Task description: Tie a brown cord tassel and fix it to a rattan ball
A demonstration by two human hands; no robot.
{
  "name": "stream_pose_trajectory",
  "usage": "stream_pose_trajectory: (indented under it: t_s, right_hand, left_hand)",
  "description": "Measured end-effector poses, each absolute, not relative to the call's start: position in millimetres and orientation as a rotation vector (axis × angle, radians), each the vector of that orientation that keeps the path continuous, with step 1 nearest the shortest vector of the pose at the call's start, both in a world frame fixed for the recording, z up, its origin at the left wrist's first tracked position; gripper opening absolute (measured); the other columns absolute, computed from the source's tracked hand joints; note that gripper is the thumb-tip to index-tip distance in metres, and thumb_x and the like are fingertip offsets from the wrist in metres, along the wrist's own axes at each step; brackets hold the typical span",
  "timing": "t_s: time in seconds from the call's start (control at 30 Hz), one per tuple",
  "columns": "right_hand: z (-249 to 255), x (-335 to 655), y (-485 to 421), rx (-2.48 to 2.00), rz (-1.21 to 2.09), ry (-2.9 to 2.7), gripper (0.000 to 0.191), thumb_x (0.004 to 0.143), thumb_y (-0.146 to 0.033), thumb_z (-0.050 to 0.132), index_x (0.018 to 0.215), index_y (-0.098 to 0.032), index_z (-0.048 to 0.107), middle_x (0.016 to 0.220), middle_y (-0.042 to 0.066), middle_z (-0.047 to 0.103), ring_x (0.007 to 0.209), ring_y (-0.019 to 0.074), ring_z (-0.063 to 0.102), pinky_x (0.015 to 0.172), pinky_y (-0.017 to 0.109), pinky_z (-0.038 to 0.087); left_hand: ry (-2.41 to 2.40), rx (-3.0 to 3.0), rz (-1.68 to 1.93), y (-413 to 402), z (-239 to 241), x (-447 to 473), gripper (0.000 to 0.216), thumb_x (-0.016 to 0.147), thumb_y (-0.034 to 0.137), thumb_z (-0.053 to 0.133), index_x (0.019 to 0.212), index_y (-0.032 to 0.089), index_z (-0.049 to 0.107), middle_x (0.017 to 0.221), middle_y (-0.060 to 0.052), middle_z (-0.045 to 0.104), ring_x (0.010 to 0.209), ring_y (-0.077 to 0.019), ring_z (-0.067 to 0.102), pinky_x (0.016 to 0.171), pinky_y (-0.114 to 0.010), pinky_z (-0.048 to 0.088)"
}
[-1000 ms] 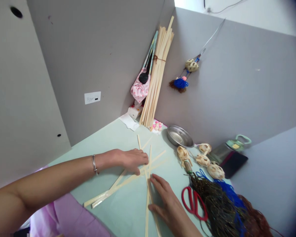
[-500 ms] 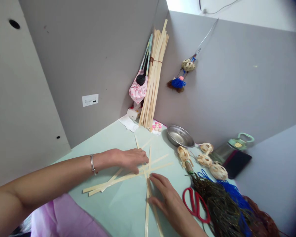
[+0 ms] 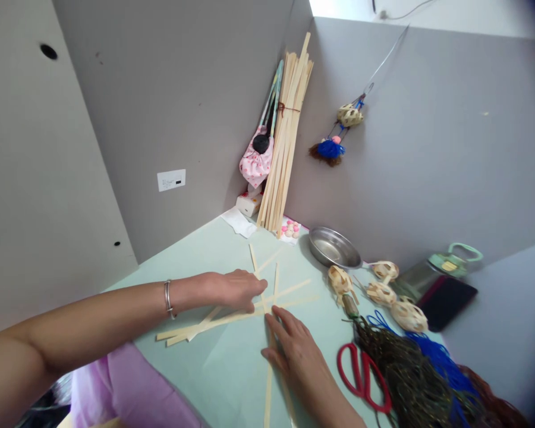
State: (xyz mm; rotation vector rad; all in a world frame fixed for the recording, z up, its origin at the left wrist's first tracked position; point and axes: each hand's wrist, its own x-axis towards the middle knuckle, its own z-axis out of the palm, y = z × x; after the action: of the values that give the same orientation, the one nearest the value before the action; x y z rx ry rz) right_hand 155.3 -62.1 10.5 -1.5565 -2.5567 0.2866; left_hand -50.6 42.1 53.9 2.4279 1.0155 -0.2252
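Several thin, flat pale strips, apparently bamboo [image 3: 214, 323], cross one another like a star on the pale green tabletop [image 3: 218, 380]. Over the left part of the crossing lies my left hand [image 3: 241, 290], palm down, its bent fingers against the strips and its thumb apart from the index finger. My right hand [image 3: 296, 351] rests below the crossing, fingertips on the upright strips and thumb spread to the left. The lower strips [image 3: 268, 392] run toward me beside and partly under this hand. Exactly what my left fingertips touch is hidden.
To the right lie red-handled scissors [image 3: 363, 380], dark yarn [image 3: 401, 368], blue yarn [image 3: 441, 356] and several woven strip balls [image 3: 381, 293]. A metal bowl [image 3: 334, 248], a bottle [image 3: 421, 273] and a phone [image 3: 448, 302] stand or lie behind. A strip bundle [image 3: 285, 148] leans in the corner.
The view has shifted slightly, moving everything right in the picture. My left fingers have drawn closer together. My right fingertips now lie closer to the crossing.
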Motion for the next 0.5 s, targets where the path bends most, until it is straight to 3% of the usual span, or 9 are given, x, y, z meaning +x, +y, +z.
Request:
stream_pose_trajectory:
  t_s: [0.13,0.3,0.5]
  right_hand:
    - [7.0,157.4,-60.6,-1.532,0.274,-2.541,0.054,0.082,-0.013,0.071,0.134,-0.019,0.057,0.144,0.018,0.054,0.132,0.0345,0.051,0.106,0.053,0.046]
    - [3.5,159.5,-59.7,-1.519,0.272,-2.549,0.054,0.084,-0.016,0.071,0.136,-0.017,0.056,0.145,0.019,0.052,0.134,0.0346,0.049,0.107,0.053,0.045]
    - [2.9,159.8,-60.2,-1.515,0.247,-2.553,0.053,0.084,-0.016,0.071,0.135,-0.016,0.057,0.144,0.020,0.053,0.132,0.0350,0.050,0.105,0.054,0.045]
  left_hand:
    - [0.999,2.467,-0.283,40.7,54.7,-44.3,0.032,0.074,0.020,0.050,0.107,0.020,0.050,0.097,-0.011,0.065,0.085,-0.0277,0.061,0.063,-0.033,0.044]
    - [1.036,2.371,-0.282,54.8,44.3,-43.8,0.043,0.070,0.025,0.057,0.112,0.022,0.049,0.102,-0.008,0.064,0.086,-0.0258,0.061,0.062,-0.031,0.045]
    - [0.863,2.101,-0.221,83.6,41.1,-46.6,0.036,0.063,0.021,0.067,0.095,0.022,0.051,0.087,0.001,0.063,0.076,-0.0183,0.061,0.066,-0.029,0.048]
